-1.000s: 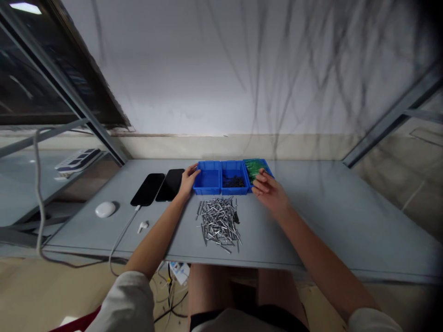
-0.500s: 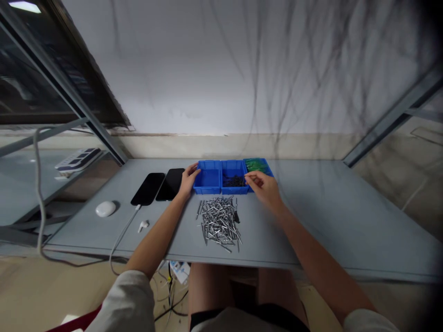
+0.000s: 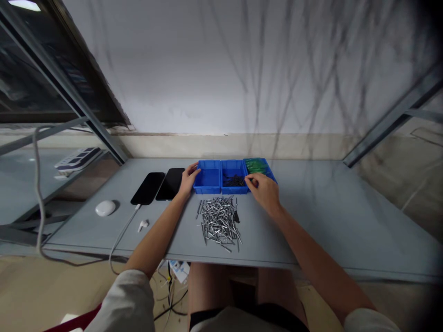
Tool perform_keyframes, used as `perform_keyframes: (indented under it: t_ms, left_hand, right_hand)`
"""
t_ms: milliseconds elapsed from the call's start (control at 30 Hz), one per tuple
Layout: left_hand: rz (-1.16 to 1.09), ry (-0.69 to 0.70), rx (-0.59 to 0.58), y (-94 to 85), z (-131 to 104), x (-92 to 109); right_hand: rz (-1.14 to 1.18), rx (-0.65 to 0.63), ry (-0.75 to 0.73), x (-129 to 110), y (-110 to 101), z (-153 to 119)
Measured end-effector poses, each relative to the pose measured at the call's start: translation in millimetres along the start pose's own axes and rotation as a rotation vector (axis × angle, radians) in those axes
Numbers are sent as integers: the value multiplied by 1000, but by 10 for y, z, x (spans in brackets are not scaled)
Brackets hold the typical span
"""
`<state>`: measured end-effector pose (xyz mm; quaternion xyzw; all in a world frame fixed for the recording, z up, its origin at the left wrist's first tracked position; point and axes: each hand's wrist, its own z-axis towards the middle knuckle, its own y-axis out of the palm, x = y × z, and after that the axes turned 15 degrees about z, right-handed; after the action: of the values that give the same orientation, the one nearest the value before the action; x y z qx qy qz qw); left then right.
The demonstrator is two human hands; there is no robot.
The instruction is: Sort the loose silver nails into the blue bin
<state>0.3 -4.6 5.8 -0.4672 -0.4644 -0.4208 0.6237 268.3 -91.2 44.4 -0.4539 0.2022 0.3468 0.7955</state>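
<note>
One long grey desk (image 3: 311,203) carries everything, its back edge near the wall, with both forearms reaching in over its front edge from either side. Across its middle stand three blue bins in a row, seemingly set side by side so one short reach serves them all: the left bin (image 3: 209,190), the middle bin (image 3: 234,190) with dark small pieces (image 3: 233,181) at its bottom, and the right bin (image 3: 272,173) filled with green items (image 3: 255,165). Just in front of them lies a loose pile of thin metal rods (image 3: 220,220), between the two forearms, where either hand could probably get at it easily. Two phones, the left phone (image 3: 147,188) and the right phone (image 3: 170,184), lie flat beyond the left forearm, apparently kept out of the way. The left hand (image 3: 188,180) is loosely spread against the outer side of the left bin, thumb at the rim, perhaps to steady the row. The right hand (image 3: 266,190) comes over the right bin's near end, palm down and wrist bent inward, thumb and forefinger drawn together at the middle bin's right rim; whether they pinch anything, I cannot tell.
</note>
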Motion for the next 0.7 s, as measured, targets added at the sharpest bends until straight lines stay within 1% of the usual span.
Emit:
perform_keyframes:
  t_ms: [200, 300, 367, 533, 700]
  left_hand:
    - [-1, 9, -5, 1, 17, -27]
    - [-2, 4, 0, 2, 19, -33]
    - [-6, 5, 0, 3, 16, -30]
    - [2, 5, 9, 6, 2, -1]
    - [0, 0, 2, 7, -1, 2]
  right_hand:
    - [-98, -10, -6, 20, 32, -18]
    - [-92, -39, -7, 31, 40, -10]
    - [-50, -97, -7, 32, 42, -5]
    - [76, -363, -74, -5, 51, -30]
    - [98, -478, -96, -72, 51, -65]
